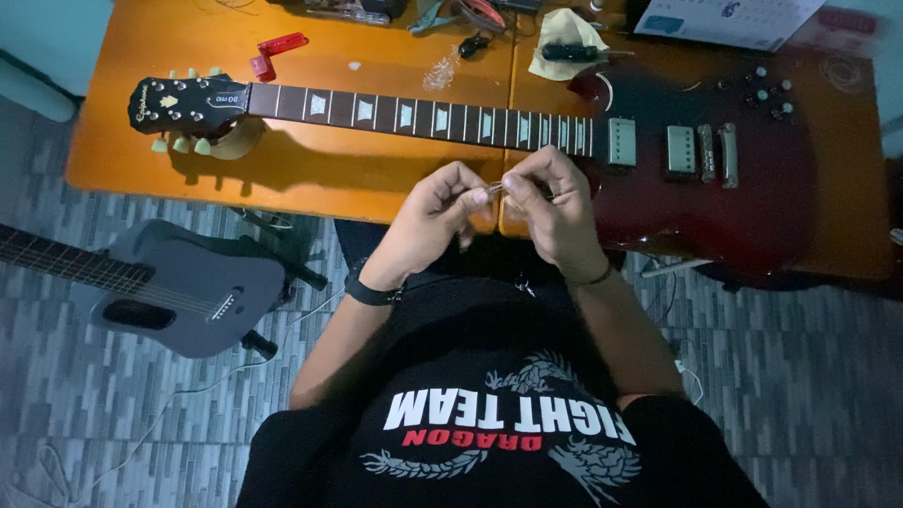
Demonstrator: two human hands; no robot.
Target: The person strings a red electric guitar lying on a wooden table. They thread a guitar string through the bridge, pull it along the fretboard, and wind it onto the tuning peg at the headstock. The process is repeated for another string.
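A dark red electric guitar [715, 202] lies flat on an orange table [310, 174], its black headstock [183, 103] at the left and no strings visible on the neck. In front of the guitar's body, my left hand [428, 226] and my right hand [555, 212] are held close together above the table's near edge. Between their fingertips they pinch a thin, shiny piece of wire [496, 188], likely a guitar string. A black watch sits on my left wrist.
A grey acoustic guitar [179, 292] leans on the tiled floor at the left. At the table's back lie a red string winder [273, 52], a cloth with a screwdriver [569, 52], a paper sheet [724, 19] and small tools. Cables run across the floor.
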